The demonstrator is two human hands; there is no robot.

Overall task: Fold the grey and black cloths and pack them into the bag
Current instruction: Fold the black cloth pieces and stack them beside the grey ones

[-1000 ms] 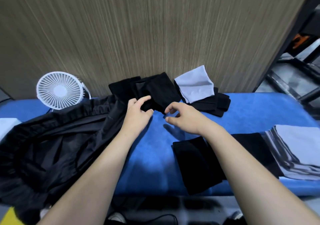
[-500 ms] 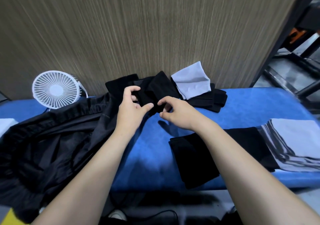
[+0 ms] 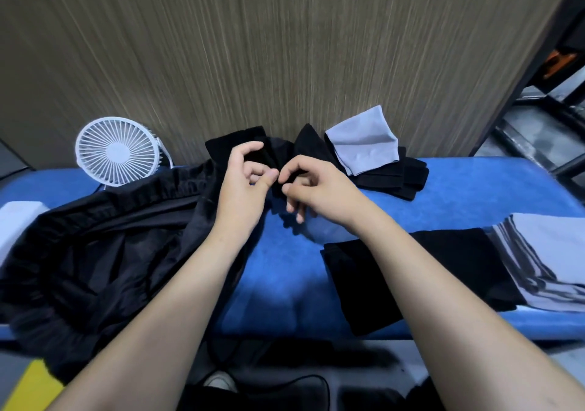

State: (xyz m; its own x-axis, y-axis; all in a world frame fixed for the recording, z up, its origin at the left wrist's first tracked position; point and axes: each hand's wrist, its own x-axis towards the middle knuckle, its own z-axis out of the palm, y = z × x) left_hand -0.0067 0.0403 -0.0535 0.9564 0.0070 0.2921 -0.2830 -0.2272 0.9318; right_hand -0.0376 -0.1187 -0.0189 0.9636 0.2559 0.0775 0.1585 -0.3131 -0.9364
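While both hands pinch it | left hand [image 3: 243,179] and right hand [image 3: 316,185] meet on black cloth [image 3: 278,157] | cloth extends beyond fingertips | bag [image 3: 95,246] nearer left hand

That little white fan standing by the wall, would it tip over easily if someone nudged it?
Probably yes. The white fan stands upright with a broad round grille over what looks like a narrow foot, so a nudge up high might topple it. It looks like light plastic, so it may slide on the blue table. The black bag crowding its base might cushion it.
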